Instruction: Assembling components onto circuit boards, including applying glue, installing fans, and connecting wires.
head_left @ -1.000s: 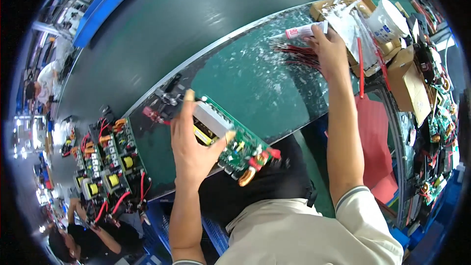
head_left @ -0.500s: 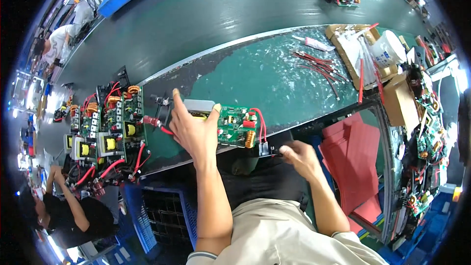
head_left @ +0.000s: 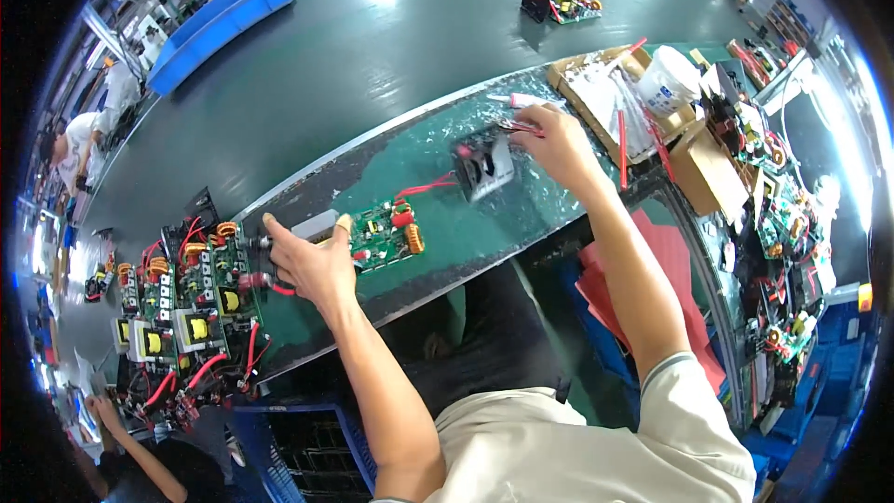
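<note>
My left hand [head_left: 317,261] is spread over a green circuit board [head_left: 386,231], thumb and fingers gripping the grey metal heat sink [head_left: 315,225] on its left part. Two red leads run from the board to a black end panel [head_left: 486,164], which is blurred and tilted above the bench. My right hand [head_left: 562,147] is beyond that panel, fingers pinched on thin red and black wires [head_left: 523,129]. A white tube [head_left: 521,100] lies just past those fingertips. How many wires are pinched cannot be made out.
Several circuit-board assemblies [head_left: 191,289] stand packed at the left. A cardboard tray [head_left: 596,93] with a white bucket [head_left: 668,77] sits at the right, near a cardboard box [head_left: 708,168]. Red sheets [head_left: 666,261] lie below the bench edge. Beyond are a blue bin [head_left: 223,23] and another assembly [head_left: 561,2].
My right hand has moved from the bench's front edge up to the wires. The black end panel has swung from the front edge onto the bench side. The view has turned right.
</note>
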A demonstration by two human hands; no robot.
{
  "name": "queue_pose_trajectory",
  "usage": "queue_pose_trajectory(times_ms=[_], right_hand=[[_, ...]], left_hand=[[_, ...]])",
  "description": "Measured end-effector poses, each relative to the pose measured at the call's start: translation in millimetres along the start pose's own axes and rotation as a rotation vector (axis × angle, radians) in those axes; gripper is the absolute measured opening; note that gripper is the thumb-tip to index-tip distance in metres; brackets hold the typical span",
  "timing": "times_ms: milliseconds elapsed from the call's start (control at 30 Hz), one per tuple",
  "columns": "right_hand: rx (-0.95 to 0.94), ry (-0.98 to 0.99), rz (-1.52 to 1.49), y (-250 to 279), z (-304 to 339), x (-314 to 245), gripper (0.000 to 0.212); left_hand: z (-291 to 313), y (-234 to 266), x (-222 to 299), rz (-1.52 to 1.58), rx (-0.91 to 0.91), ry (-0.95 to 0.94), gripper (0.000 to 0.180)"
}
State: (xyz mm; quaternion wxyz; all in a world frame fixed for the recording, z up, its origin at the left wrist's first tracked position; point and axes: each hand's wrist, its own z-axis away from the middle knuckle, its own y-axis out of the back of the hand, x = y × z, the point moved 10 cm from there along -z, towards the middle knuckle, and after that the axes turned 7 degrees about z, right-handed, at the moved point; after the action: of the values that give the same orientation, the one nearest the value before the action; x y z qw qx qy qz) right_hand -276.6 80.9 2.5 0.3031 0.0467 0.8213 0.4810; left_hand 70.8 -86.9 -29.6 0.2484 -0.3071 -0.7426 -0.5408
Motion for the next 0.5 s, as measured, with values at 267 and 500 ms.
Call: queue_pose_trajectory(times_ms=[267,500], right_hand=[[-0.025,-0.066,0.333,-30.3,-9.2,60.5,0.015],[0.011,-0.1,0.169,-18.6,-10.2,66.6,0.011]], left_hand=[[42.3,47.5,42.4,0.253,-0.079,-0.397,0.081],[78.3,30.4,-5.2,0.919,-0.298,-0.026,0.043]])
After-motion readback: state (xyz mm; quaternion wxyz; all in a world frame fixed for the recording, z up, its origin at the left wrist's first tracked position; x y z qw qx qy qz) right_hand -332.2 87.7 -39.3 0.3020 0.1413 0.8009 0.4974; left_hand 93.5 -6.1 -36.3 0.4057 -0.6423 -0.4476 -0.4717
